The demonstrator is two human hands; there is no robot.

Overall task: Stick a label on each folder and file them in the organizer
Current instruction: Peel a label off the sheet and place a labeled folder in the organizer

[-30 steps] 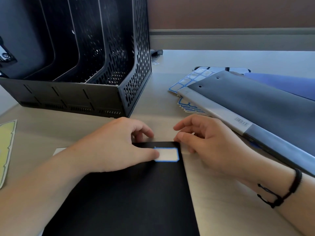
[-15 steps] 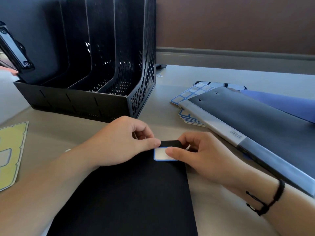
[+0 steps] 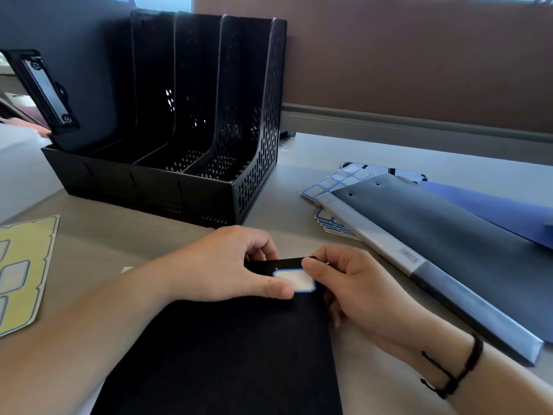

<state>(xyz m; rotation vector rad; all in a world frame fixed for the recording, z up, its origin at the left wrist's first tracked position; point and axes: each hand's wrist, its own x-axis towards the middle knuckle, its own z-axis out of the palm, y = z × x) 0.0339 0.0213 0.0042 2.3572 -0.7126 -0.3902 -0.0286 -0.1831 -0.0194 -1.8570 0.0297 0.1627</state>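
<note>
Compared with half a second before, we saw the right hand [image 3: 356,283] had slid its fingertip off the face of the label [image 3: 294,280] to the label's upper right corner, at the top edge of the black folder [image 3: 227,354] — more of the white face showed than earlier. The left hand [image 3: 227,265] had stayed put, its thumb pressing the label's lower left edge and its other fingers curled over the folder's top edge. Whether the right hand was pinching the folder's corner or only touching it, we could not tell; its fingers were curled there.

The label was a small white rectangle with a blue border and clipped corners, lying flat near the folder's top right corner, between the two hands. The folder lay flat on the tabletop [image 3: 314,151], reaching from under both hands toward us.

Beyond the left hand stood the black mesh organizer [image 3: 239,151], one dark folder [image 3: 89,85] upright in its leftmost slot. To the right of the right hand lay a grey folder [image 3: 443,235] over blue-bordered label sheets [image 3: 338,178] — a blue folder [image 3: 493,208] beyond. Left of the left forearm lay a yellow backing sheet [image 3: 27,271].
</note>
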